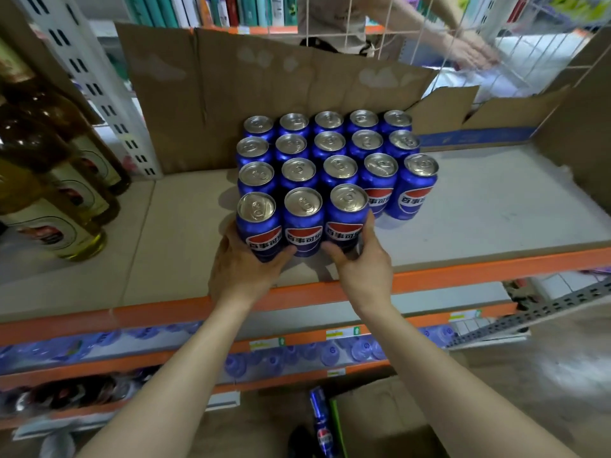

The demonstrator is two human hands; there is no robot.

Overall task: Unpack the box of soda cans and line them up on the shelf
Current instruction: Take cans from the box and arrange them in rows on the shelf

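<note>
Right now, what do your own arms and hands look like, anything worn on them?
Both arms are bare up to the bottom edge of the picture: no sleeves show. The left hand and right hand wear no gloves, and I see no watch, ring or bracelet on either wrist.

Lighting: bright, even, from overhead; you get glare on the silver can tops (334, 150) and soft shadows on the shelf board (479, 206) beside them. Centre sharp. Edges: your wide lens bends the orange shelf rail (463, 276). Blur: oil bottles (49, 180) at left, another person's hand (472, 51) behind the wire mesh.
</note>
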